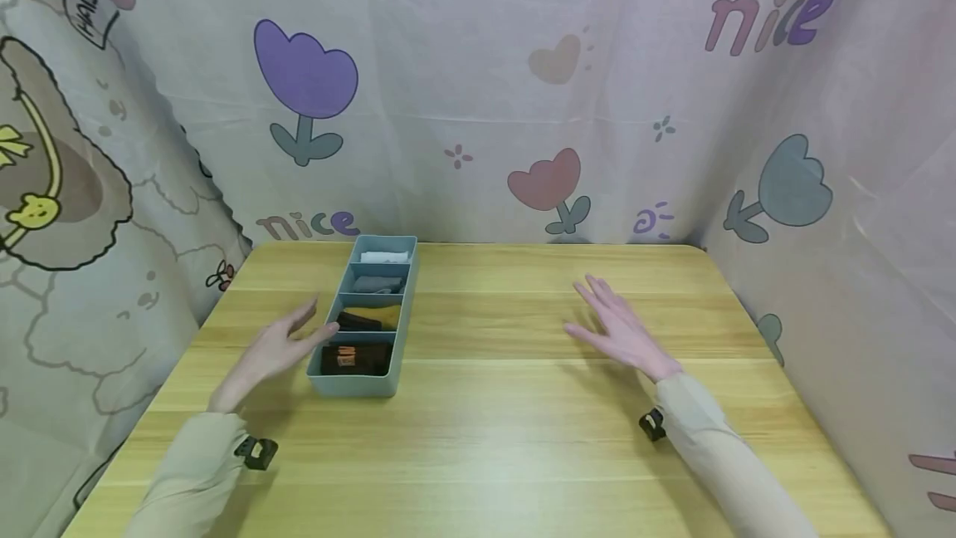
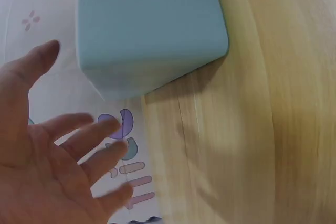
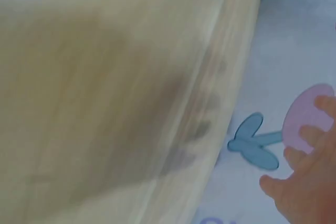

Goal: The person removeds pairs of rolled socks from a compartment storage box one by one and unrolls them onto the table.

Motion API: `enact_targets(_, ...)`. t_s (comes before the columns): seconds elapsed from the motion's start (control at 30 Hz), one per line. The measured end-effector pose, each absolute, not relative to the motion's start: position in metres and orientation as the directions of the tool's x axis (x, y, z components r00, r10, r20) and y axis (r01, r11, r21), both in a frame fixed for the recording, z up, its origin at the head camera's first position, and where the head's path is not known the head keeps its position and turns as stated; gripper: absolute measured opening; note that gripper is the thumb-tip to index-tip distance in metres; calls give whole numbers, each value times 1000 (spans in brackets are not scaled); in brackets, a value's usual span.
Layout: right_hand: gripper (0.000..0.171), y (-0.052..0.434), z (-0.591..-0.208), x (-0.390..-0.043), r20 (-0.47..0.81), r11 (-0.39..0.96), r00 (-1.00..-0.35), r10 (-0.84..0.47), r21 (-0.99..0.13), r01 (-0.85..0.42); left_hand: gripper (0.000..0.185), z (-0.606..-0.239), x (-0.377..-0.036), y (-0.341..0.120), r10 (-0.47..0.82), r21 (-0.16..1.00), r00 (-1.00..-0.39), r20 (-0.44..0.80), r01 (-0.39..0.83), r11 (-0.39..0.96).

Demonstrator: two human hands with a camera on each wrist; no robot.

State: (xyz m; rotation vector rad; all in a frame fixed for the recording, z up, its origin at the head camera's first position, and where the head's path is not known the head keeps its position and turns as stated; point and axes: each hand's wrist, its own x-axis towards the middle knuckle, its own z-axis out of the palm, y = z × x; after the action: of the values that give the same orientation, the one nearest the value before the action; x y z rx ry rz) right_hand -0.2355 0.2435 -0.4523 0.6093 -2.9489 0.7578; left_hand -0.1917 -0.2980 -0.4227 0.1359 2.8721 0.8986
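Observation:
A blue-green storage box (image 1: 402, 347) with compartments in a row stands on the left part of the wooden table. Its compartments hold a folded white cloth item (image 1: 384, 257), a grey one (image 1: 378, 284), a black-and-mustard pair (image 1: 373, 318) and a dark one with orange marks (image 1: 357, 359). My left hand (image 1: 278, 349) hovers at the box's left side, fingers spread; in the left wrist view the palm (image 2: 37, 177) shows apart from the box wall (image 2: 152, 19). My right hand (image 1: 616, 326) is above the table's right half, fingers extended, holding nothing.
The light wooden table (image 1: 508, 438) reaches back to a printed fabric backdrop (image 1: 448, 65) with flowers and lettering. More printed fabric hangs along the left and right sides. Black wrist cameras sit at the left cuff (image 1: 256, 452) and the right cuff (image 1: 652, 424).

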Motion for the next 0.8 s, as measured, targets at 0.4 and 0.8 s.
enact_targets(0.4, 73, 203, -439, -244, 165, 638, -852, -497, -597, -487, 48, -425, -190, -304, 160, 746, -984, -76, 50, 664)
enact_targets(0.8, 64, 162, -438, -247, 173, 561, -782, -599, -606, -564, 46, -431, -188, -307, 242, 885, -964, -111, 15, 465)
